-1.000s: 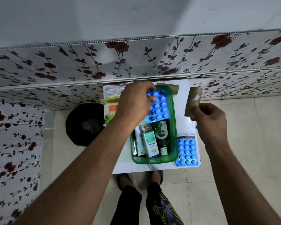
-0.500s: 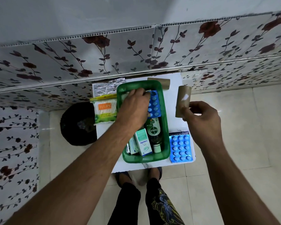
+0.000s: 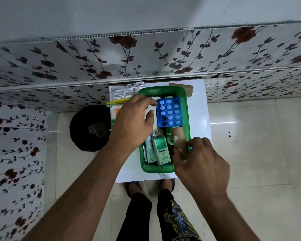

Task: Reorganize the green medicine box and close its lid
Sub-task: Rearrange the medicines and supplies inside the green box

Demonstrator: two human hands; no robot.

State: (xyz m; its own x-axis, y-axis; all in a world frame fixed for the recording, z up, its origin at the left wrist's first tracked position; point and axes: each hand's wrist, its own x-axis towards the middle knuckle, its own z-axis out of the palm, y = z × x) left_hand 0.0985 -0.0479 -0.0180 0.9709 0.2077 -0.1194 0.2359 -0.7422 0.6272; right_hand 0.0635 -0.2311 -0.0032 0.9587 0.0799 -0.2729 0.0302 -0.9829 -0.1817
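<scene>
Green medicine box [image 3: 187,108] sitting lidless on the white worktop [image 3: 201,101], close to the flowered wall. Inside, at the far end, a blue blister pack [image 3: 169,113] lying flat, some pockets dark and empty. Just left of it, the left hand [image 3: 134,121] hovering over the box's left rim, fingers loosely curled and spread, grip released, nothing pinched, thumb tip beside a white item underneath that cannot be told. Toward the near end, a pale green Optibex carton [image 3: 162,150] standing tilted next to a slimmer white carton [image 3: 149,151], with a dark green bottle [image 3: 169,139] partly covered alongside. Right hand [image 3: 201,164] over the near right corner, grip clenched on a brown cardboard tube [image 3: 180,141] held slanting over the bottle. On the worktop outside the box: a second cardboard tube [image 3: 189,90] behind the far right corner, a silver foil strip [image 3: 125,91] at far left, a yellow-edged packet [image 3: 114,108] mostly hidden beneath the left wrist.
</scene>
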